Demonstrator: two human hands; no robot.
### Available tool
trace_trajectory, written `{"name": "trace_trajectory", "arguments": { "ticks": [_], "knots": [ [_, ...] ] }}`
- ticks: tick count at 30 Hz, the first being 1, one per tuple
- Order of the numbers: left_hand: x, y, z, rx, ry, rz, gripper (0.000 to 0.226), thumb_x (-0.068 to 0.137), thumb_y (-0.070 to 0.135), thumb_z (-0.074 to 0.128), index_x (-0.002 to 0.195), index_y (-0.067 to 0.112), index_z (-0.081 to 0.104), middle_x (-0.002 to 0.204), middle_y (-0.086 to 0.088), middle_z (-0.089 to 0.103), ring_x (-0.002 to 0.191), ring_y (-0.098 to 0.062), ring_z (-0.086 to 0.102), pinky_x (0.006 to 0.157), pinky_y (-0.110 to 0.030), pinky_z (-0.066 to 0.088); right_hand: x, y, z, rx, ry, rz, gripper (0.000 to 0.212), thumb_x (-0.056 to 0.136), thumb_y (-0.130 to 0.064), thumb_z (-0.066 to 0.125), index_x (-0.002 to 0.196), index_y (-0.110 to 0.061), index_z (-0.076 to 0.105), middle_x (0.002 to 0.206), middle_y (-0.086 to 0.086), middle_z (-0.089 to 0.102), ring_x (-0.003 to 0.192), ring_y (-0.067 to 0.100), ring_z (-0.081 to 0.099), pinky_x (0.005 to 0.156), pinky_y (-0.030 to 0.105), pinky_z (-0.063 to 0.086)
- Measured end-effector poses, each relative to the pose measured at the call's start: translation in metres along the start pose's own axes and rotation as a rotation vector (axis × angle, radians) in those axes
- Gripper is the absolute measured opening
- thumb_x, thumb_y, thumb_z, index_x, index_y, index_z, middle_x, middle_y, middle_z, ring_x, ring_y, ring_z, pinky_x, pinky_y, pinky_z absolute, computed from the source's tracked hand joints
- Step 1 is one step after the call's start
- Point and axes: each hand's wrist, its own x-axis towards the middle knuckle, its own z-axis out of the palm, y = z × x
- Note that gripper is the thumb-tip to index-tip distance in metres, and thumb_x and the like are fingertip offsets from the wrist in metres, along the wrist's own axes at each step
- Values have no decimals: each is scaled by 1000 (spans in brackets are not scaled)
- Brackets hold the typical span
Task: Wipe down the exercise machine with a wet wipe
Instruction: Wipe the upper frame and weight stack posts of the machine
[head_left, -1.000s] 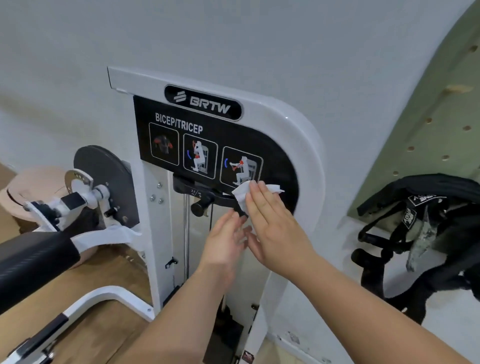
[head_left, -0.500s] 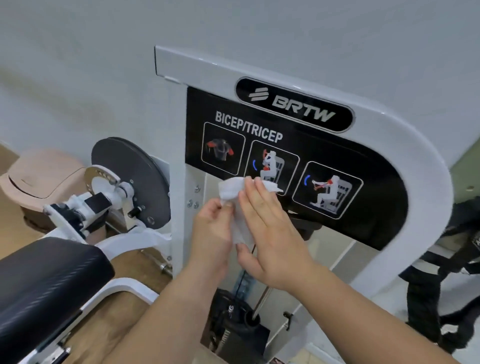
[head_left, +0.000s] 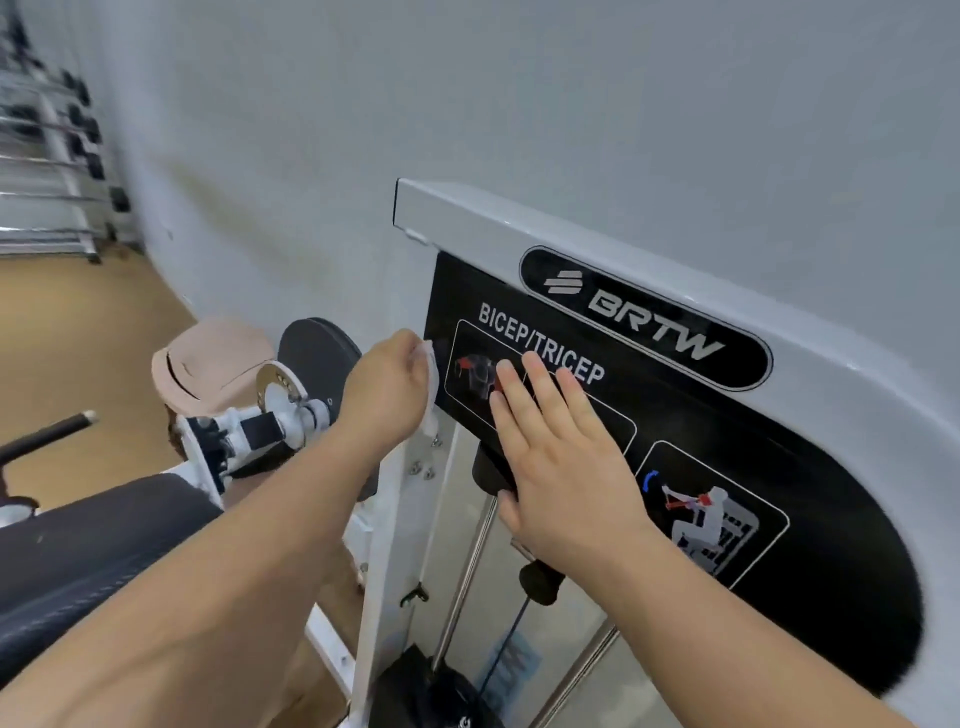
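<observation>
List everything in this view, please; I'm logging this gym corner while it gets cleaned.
exercise machine: one, white frame, centre-right against the wall
instruction panel: one, black, on the machine's front
wet wipe: one, white, at the panel's left edge
pad: one, black, lower left
disc: one, black, left of the frame
lidded bin: one, beige, by the wall beside the disc
weight rack: one, silver with dark weights, far upper left
left hand: grips the wipe
right hand: fingers straight, over the panel

White frame (head_left: 613, 244), black label panel (head_left: 810, 499) — white wipe (head_left: 430, 387), pink bin (head_left: 213, 364).
</observation>
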Motion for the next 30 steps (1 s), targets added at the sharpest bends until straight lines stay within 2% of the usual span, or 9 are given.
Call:
{"name": "trace_trajectory", "arguments": {
  "ticks": [2,6,10,12,15,20,24,27,30],
  "knots": [
    [-2,10,-11,14,9,34,19,105,25,45,111,18,61,94,2,64,86,-22,61,73,-35,44,0,0,-1,50,14,-6,85,103,-57,21,156,-3,-19,157,24,-39,140,41,-47,112,54,-36],
    [-10,31,-37,-333,-35,88,12,99,22,61,93,27,71,84,15,69,79,-2,62,70,-21,47,1,1,-1,123,50,-1,81,105,-55,20,157,-4,-16,161,22,-34,145,39,-42,113,53,-35],
    [-4,32,-46,-663,-38,-30,14,98,10,64,90,18,73,78,12,69,71,-1,60,65,-15,48,6,-1,-2,227,55,30,76,105,-55,21,153,-9,-15,160,14,-32,149,33,-36,116,52,-31],
    [7,21,-35,-663,50,-100,12,97,14,65,90,21,72,82,11,69,74,0,60,70,-18,47,10,-5,1,264,117,44,79,102,-56,38,160,-8,12,169,18,-5,157,35,-16,123,52,-19],
    [23,7,-12,-596,139,-170,4,95,25,68,92,28,67,89,9,66,80,-5,58,71,-23,45,13,-8,4,264,153,73,75,88,-55,60,144,-4,57,159,22,41,155,39,22,126,55,10],
    [38,1,16,-462,349,-88,34,91,34,72,106,21,45,104,5,48,97,-13,46,84,-24,39,30,-8,3,184,212,130,74,85,-49,66,145,-5,57,162,21,36,157,39,17,125,57,15],
    [46,-4,26,-192,704,1,24,84,32,80,92,13,67,102,-10,51,94,-24,47,85,-28,31,50,-8,-1,79,221,186,80,87,-52,65,152,-9,49,168,16,24,158,38,9,128,56,3],
    [47,-4,34,-219,722,169,12,90,19,73,100,14,79,86,-8,55,79,-27,53,73,-34,41,55,-11,3,6,232,211,80,87,-52,65,154,-10,46,170,14,22,158,37,10,127,57,4],
    [46,-2,39,-322,682,164,15,95,14,70,106,12,79,83,-2,53,76,-23,52,71,-34,44,55,-12,4,-34,240,239,80,85,-51,67,153,-12,48,170,11,23,158,36,13,128,56,6]
  ]
}}
